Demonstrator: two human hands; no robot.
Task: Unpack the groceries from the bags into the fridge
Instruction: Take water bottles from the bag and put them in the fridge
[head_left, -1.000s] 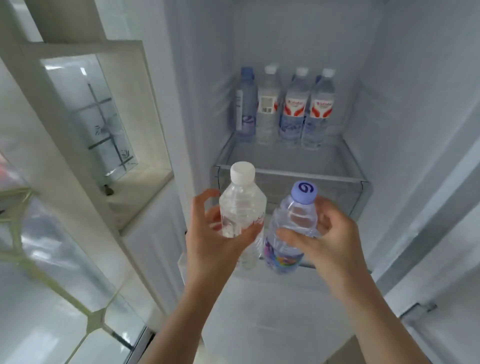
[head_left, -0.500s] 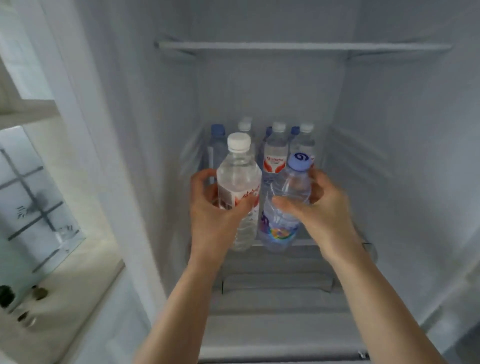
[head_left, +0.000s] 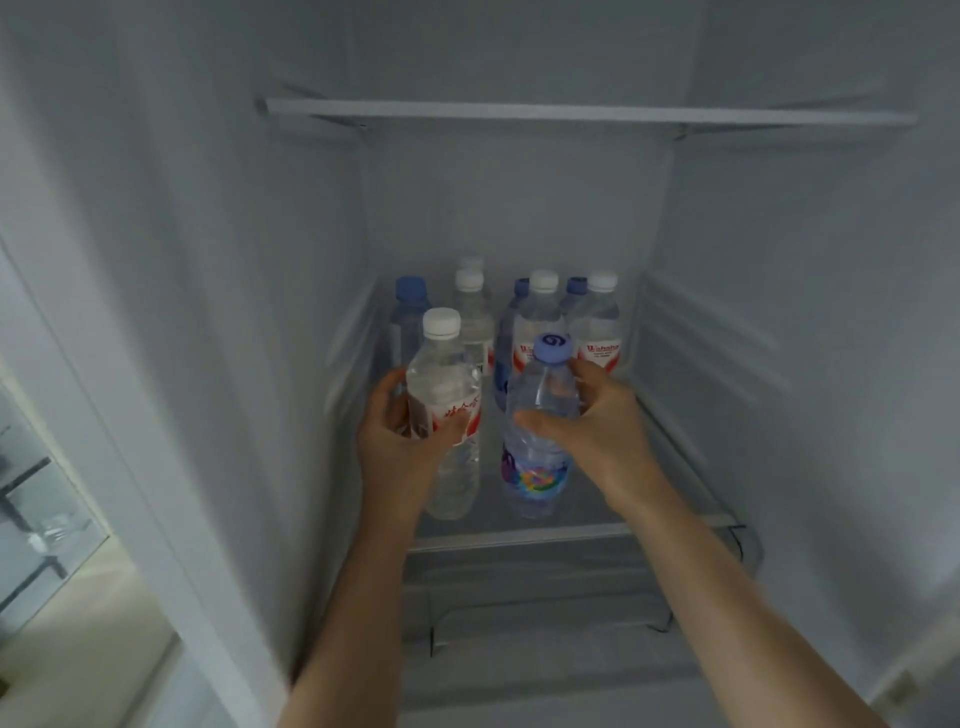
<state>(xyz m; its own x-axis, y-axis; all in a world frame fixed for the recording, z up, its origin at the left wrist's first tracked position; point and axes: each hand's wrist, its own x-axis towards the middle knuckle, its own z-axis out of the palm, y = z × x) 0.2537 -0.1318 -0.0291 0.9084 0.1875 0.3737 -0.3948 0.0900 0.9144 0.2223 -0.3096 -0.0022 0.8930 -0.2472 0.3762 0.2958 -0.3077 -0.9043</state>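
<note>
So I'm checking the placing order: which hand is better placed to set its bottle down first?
Probably the right hand: its purple-capped bottle has open shelf beside it, while the left hand and white-capped bottle sit by the left wall.

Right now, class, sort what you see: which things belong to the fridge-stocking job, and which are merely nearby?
In the job:
left hand gripping white-capped bottle
right hand gripping purple-capped bottle
fridge shelf
stored bottles at the back

Merely nearby:
upper shelf
glass cabinet, far left
</note>
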